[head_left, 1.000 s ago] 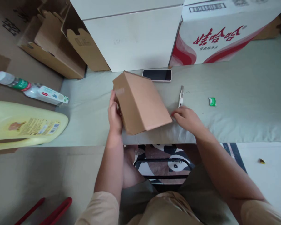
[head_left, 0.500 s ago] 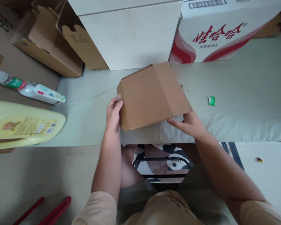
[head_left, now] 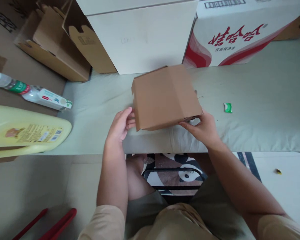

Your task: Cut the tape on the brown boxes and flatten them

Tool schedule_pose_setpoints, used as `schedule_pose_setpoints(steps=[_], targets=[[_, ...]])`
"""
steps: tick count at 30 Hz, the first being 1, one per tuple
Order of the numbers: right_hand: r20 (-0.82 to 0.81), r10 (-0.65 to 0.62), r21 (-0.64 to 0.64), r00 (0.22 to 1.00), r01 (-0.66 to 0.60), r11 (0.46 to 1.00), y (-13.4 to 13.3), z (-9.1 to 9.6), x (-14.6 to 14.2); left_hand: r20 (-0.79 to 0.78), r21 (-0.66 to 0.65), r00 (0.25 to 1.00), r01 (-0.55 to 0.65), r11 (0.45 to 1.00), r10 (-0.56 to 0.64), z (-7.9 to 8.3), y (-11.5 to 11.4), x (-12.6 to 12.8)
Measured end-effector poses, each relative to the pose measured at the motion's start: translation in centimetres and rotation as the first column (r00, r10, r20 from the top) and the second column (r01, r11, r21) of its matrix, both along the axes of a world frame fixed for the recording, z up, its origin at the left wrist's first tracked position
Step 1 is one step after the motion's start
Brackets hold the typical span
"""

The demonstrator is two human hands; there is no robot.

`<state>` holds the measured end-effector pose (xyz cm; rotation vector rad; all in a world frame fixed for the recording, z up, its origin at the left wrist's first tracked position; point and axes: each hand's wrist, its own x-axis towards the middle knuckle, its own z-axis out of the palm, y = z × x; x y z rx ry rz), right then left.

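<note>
A small brown cardboard box [head_left: 162, 96] lies slightly turned in front of me over the pale green covered surface, a crease running across its upper face. My right hand [head_left: 202, 128] grips its near right corner, thumb along the near edge and the other fingers mostly hidden by the cardboard. At the left end is my left hand [head_left: 122, 121], its thumb off the cardboard and fingers loosely bent. Those fingertips reach the box's left edge; whether they touch it I cannot tell.
Behind the box stand a white carton [head_left: 145, 40] and a red-and-white carton [head_left: 230, 36]. Open brown boxes [head_left: 57, 46], a clear bottle [head_left: 30, 93] and a yellow jug [head_left: 27, 130] are on the left. A small green packet [head_left: 228, 107] lies right on the pale cover [head_left: 265, 100].
My left hand has loosened from the box's left end and shifted slightly down and left. The box has moved a little right and away, its right corner still in my right hand.
</note>
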<state>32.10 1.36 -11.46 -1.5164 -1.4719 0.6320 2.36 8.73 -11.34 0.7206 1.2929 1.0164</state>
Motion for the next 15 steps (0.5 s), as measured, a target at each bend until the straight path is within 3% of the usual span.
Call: schedule_pose_setpoints(steps=[2, 7, 11, 15], targets=[[0.027, 0.001, -0.003, 1.000, -0.001, 1.000, 0.08, -0.04, 0.07, 0.006, 0.012, 1.000, 0.020, 1.000, -0.020, 0.16, -0.14, 0.01], [0.043, -0.004, -0.038, 0.999, 0.006, 0.999, 0.07, -0.48, -0.07, 0.069, 0.180, 0.996, -0.062, 0.982, 0.050, 0.09, -0.03, -0.26], [0.094, -0.006, -0.026, 0.996, 0.008, 1.000, 0.04, -0.66, -0.32, 0.043, 0.191, 0.999, -0.007, 0.982, -0.001, 0.00, -0.05, -0.33], [0.027, -0.025, -0.042, 0.999, 0.026, 0.999, 0.06, -0.83, -0.39, 0.080, 0.249, 0.993, 0.067, 0.966, -0.090, -0.54, -0.30, -0.05]])
